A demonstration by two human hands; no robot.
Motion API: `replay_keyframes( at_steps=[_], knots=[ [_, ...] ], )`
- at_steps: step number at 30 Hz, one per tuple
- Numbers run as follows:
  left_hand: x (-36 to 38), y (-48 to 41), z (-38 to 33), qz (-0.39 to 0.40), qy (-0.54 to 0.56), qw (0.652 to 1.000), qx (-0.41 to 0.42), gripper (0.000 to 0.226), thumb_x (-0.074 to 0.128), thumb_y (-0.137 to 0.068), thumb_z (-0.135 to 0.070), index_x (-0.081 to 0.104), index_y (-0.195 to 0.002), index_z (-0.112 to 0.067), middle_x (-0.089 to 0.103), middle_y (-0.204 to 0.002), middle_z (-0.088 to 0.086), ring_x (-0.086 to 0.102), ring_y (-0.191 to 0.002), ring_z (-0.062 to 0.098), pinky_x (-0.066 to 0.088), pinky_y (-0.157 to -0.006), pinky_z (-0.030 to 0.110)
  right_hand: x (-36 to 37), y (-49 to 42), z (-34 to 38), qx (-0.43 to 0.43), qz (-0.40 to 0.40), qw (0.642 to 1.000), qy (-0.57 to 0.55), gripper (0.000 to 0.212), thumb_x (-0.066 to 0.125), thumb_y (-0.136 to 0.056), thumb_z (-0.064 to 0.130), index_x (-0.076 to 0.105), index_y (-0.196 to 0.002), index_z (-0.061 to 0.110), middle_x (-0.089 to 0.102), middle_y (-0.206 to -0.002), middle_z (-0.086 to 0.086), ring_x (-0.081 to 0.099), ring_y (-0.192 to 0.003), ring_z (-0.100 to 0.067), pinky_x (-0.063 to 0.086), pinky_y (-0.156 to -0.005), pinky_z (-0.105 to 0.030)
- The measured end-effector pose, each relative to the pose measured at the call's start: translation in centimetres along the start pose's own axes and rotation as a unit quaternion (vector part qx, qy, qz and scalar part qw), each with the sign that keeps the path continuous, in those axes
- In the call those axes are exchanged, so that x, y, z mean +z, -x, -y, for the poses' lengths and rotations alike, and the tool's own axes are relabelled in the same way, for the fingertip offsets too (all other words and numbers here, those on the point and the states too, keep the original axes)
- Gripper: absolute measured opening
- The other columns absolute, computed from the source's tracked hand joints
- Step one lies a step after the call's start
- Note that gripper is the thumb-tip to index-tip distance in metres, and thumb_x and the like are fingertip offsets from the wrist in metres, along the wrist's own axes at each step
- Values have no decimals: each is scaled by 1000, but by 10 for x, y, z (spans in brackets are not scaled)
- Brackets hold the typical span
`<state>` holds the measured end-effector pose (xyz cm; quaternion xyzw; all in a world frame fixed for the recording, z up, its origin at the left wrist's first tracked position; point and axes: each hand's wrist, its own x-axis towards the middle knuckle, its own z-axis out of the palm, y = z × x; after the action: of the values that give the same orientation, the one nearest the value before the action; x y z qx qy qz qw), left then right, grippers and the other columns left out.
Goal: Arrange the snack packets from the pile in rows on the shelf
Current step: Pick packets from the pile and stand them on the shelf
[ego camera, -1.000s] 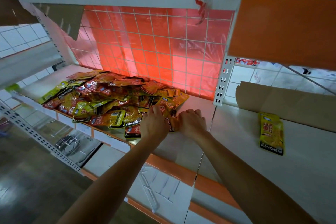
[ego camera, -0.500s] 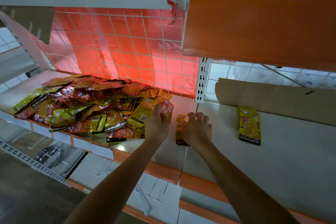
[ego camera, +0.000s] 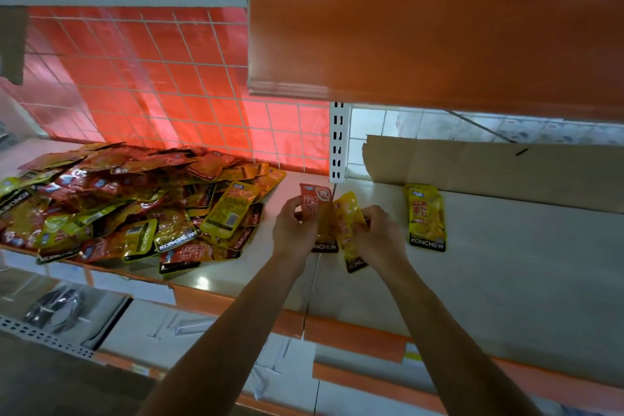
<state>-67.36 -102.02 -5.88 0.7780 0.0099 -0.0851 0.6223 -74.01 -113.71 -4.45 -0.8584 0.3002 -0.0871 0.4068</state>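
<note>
Pile [ego camera: 128, 206] of packets heaped on left shelf [ego camera: 263, 267]. L hand [ego camera: 293, 230] pinches red packet [ego camera: 314, 203] over shelf seam. R hand [ego camera: 380, 236] grips yellow packet [ego camera: 347, 223] just beside it. Lone packet [ego camera: 426, 218] flat on right shelf, near cardboard [ego camera: 489, 169].

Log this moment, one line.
left hand: holds red foil snack packet | right hand: holds yellow foil snack packet | placed: second yellow packet on white shelf
</note>
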Motion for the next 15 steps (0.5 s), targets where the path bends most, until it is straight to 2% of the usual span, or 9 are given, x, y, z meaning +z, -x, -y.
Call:
replay_keyframes(
  at_steps=[3, 7, 11, 13, 15],
  knots=[
    [11, 4, -3, 24, 25, 999, -16, 32, 74, -79, -28, 67, -110, -25, 72, -94, -2, 69, -83, 16, 58, -81, 39, -22, 5, -9, 7, -46, 996, -73, 8, 53, -89, 15, 60, -92, 12, 59, -76, 0, 56, -77, -20, 42, -65, -31],
    [32, 11, -4, 57, 41, 997, -34, 27, 72, -78, -18, 69, -105, -22, 72, -94, -1, 69, -86, 20, 57, -84, 44, -46, 12, -24, 29, -96, 988, -120, 12, 56, -88, 12, 64, -92, 3, 64, -82, -14, 58, -76, -29, 48, -71, -38],
    [55, 20, -6, 75, 54, 994, -61, 13, 68, -81, -23, 64, -92, -28, 72, -95, 0, 70, -87, 22, 57, -83, 47, -60, 10, -45, 64, -114, 982, -134, 13, 61, -85, 16, 66, -97, 18, 64, -81, 0, 61, -80, -21, 48, -70, -31],
    [65, 24, -8, 84, 57, 992, -71, 13, 63, -85, -21, 65, -98, -23, 72, -96, 2, 70, -86, 22, 57, -83, 47, -67, 8, -55, 76, -123, 979, -141, 12, 62, -85, 15, 64, -95, 21, 63, -82, 3, 60, -80, -19, 49, -73, -31],
    [72, 28, -9, 90, 57, 992, -73, 20, 61, -89, -18, 65, -108, -16, 71, -97, 4, 70, -86, 22, 58, -81, 45, -73, 6, -64, 96, -131, 976, -148, 17, 62, -85, 14, 64, -101, 19, 63, -86, 2, 61, -85, -18, 51, -76, -33]
  ],
)
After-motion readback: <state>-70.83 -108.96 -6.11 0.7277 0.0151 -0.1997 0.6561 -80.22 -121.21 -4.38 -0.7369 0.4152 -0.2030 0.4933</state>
